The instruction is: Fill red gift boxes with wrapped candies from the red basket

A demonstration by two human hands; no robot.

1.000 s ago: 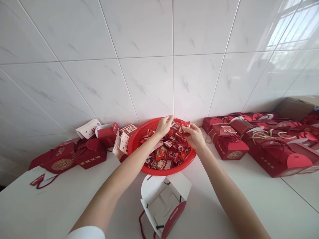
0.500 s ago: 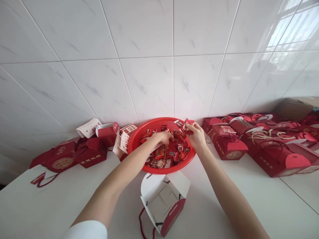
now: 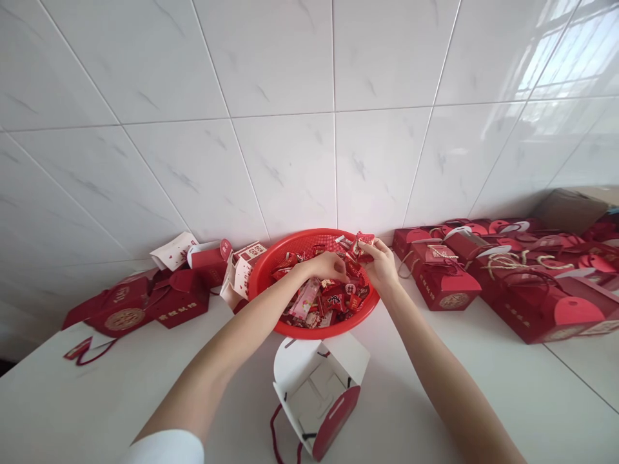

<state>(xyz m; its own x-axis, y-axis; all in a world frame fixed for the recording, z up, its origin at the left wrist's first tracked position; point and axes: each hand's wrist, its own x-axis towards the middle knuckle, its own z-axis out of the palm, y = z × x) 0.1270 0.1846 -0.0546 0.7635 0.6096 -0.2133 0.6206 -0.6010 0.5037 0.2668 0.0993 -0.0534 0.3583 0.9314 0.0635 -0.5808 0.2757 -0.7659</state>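
Observation:
A red perforated basket (image 3: 265,312) stands against the wall, filled with wrapped sweets (image 3: 333,301), mostly red. My left hand (image 3: 329,265) is down among the sweets with its fingers bent together; what they pinch, if anything, is too small to make out. Over the basket's right rim, my right hand (image 3: 381,263) is closed on red-wrapped sweets (image 3: 362,243). In front of the basket an open box (image 3: 319,396), white inside and red outside, has nothing in it. Its dark red cord handle (image 3: 275,428) hangs at the left.
Red gift boxes (image 3: 181,298) and white patterned cartons (image 3: 239,274) stand left of the basket. Many more red boxes (image 3: 447,283) crowd the right side, with a brown carton (image 3: 570,206) behind them. A tiled wall (image 3: 290,161) closes off the back.
My left hand has moved slightly right within the basket, and a pink-wrapped sweet now shows below it. My right hand stays nearly in place, still holding sweets.

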